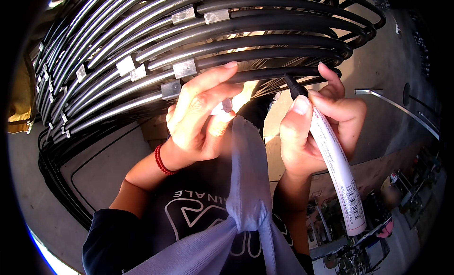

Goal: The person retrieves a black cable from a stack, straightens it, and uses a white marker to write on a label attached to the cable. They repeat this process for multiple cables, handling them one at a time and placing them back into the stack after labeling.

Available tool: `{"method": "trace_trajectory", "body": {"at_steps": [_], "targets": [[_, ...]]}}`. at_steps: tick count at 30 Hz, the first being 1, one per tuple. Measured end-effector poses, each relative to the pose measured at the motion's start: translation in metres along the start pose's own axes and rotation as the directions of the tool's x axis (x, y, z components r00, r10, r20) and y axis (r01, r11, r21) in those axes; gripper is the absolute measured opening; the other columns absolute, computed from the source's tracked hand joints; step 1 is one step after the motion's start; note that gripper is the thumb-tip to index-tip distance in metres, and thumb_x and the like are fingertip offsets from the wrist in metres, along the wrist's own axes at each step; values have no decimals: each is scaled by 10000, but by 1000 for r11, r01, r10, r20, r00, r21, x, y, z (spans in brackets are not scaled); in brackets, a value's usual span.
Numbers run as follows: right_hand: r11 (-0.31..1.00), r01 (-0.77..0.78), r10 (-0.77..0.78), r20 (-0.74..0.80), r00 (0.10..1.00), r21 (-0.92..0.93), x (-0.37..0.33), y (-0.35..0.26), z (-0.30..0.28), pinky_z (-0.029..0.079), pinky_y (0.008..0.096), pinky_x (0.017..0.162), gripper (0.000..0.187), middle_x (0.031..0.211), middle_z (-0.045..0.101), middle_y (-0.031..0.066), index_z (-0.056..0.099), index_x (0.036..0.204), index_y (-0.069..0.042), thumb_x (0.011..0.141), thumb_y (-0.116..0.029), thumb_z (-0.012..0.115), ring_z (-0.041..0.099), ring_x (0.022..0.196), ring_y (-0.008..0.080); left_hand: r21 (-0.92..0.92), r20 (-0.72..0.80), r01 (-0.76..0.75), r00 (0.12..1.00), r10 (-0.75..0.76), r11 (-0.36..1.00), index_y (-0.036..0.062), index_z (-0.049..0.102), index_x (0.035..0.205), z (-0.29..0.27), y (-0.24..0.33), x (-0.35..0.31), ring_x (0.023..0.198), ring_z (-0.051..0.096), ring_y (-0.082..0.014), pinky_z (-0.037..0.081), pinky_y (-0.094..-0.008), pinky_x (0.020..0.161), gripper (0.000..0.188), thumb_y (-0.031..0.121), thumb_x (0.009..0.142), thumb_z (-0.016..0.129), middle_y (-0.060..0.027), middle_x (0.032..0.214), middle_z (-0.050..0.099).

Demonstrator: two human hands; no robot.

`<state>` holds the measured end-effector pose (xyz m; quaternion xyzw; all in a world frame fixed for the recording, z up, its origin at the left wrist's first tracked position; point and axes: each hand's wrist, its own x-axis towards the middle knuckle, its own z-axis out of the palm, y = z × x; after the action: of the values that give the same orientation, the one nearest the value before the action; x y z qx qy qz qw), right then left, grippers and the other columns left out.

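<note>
My right hand (326, 119) is wrapped round a white squeeze tube (338, 175) with a black nozzle (294, 87). That nozzle points up at the lowest bent black rod (269, 74); whether it touches the rod I cannot tell. Closed in a pinch, my left hand (196, 111) holds a small silvery-white piece (225, 106) whose exact kind is unclear. The left index fingertip lies at the same rod, close to a silver tag (184, 68). A red bead bracelet (162, 160) circles my left wrist.
Several curved black rods (279, 40) fill the upper area in stacked rows, many bearing silver tags. A knotted grey-blue cloth (250, 194) hangs before my dark shirt. At lower right stands cluttered equipment (359, 227); a thin metal bar (406, 109) sits at right.
</note>
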<state>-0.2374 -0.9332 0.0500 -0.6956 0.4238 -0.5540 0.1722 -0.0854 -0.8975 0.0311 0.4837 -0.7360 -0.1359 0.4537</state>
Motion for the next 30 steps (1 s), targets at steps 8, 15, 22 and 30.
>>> {"method": "trace_trajectory", "body": {"at_steps": [8,15,22,30], "targets": [[1000,-17,16,-61,998,-19,1,0,3,458,440,814,159,593,408,33,434,746,21,744,-46,579,435,533,83,-13,-5,5,1000,-5,1000,-44,563,929,0,0,0,832,604,-263,500,-241,597,186,39,763,567,-196,1054,545],[1000,14,-14,36,999,-18,-3,-10,2,458,411,793,162,568,405,18,428,768,14,742,-54,572,400,506,81,-15,-18,-57,998,56,998,-68,552,911,2,-4,0,778,612,-274,506,-257,566,177,35,767,548,-227,1008,551],[984,95,-89,-41,995,149,-17,-9,19,415,304,493,229,603,494,61,469,820,3,711,-70,657,457,476,181,41,-28,-49,998,50,998,-53,580,845,2,-2,1,792,614,-244,507,-243,558,153,66,749,570,-185,1023,561],[977,151,-134,-118,984,150,-20,-6,31,426,303,492,205,621,503,65,509,789,18,687,-52,673,480,497,180,16,-66,7,998,-6,1000,-36,591,846,2,-2,-4,778,618,-214,497,-226,513,152,80,751,564,-146,1042,566]]}}
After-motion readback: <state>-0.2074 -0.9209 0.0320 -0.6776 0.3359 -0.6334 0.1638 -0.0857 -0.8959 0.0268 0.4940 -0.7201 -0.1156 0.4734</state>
